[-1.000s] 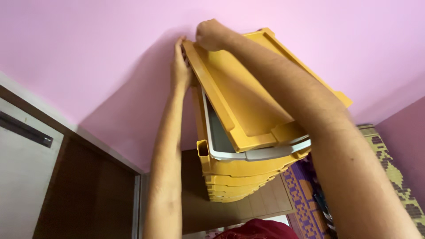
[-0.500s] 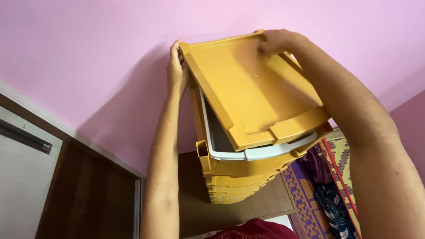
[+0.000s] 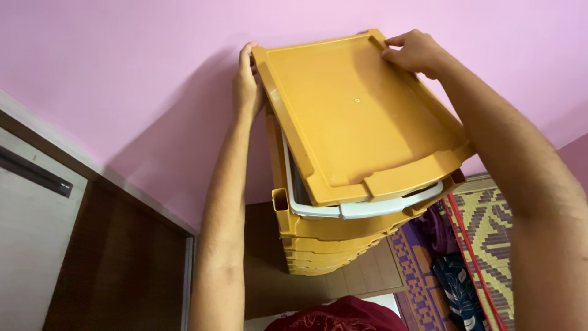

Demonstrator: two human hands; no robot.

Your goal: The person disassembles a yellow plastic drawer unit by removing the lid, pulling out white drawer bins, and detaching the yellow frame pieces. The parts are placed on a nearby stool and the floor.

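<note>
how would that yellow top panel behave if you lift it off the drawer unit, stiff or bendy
Probably stiff: the yellow top panel looks like moulded plastic with a raised rim and shows no sag between the left hand and right hand. Likely light for its size, being thin and flat. Its smooth surface may be somewhat slippery, though the rim offers grip.

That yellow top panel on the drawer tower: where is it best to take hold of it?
By the raised rim at its two back corners, one hand from each side, as here: the left hand clasps the corner by the pink wall, the right hand the opposite one. The yellow top panel is wide, flat and tilted, so probably only its rim offers purchase.
</note>
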